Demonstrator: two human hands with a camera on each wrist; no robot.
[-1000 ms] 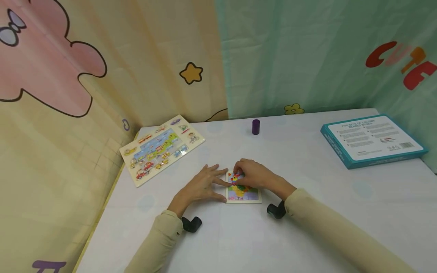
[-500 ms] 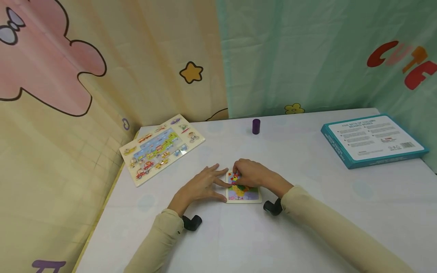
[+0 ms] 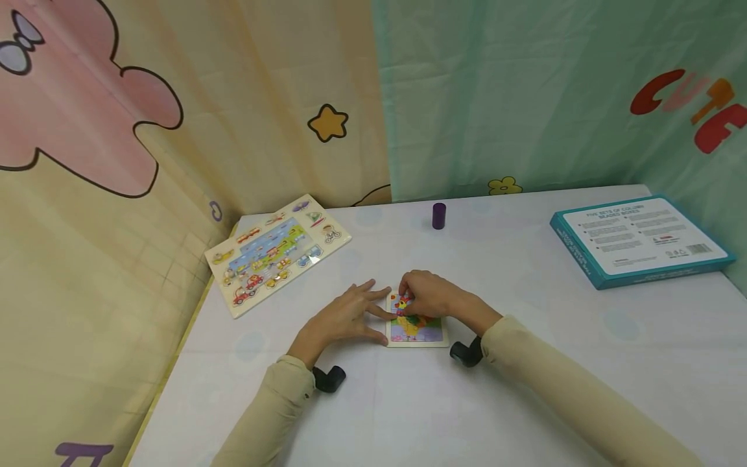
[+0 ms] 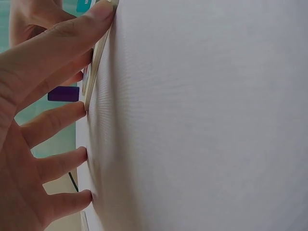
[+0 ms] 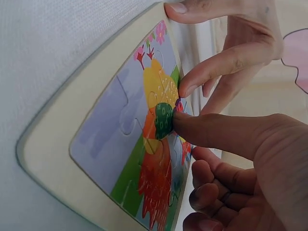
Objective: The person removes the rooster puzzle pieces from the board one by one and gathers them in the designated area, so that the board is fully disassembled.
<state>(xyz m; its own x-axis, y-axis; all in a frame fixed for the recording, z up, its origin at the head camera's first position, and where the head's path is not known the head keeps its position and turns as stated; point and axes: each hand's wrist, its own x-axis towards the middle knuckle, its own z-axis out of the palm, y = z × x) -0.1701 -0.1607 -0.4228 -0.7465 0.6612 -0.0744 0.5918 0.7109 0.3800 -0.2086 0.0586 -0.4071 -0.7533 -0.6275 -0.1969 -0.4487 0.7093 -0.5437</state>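
Puzzle (image 3: pixel 417 335) meets my spread left hand (image 3: pixel 346 316) at one edge; my curled right hand (image 3: pixel 430 296) touches its face, whether pinching I cannot tell.

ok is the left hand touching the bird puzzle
Touching. The right wrist view shows the left hand with its thumb tip meeting the pale border of the bird puzzle at a corner, no gap.

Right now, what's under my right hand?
The bird puzzle lies under your right hand, on the white table. The hand hides its upper right part from the head camera; the right wrist view shows a green patch and red tail. What's directly under the fingertips is covered.
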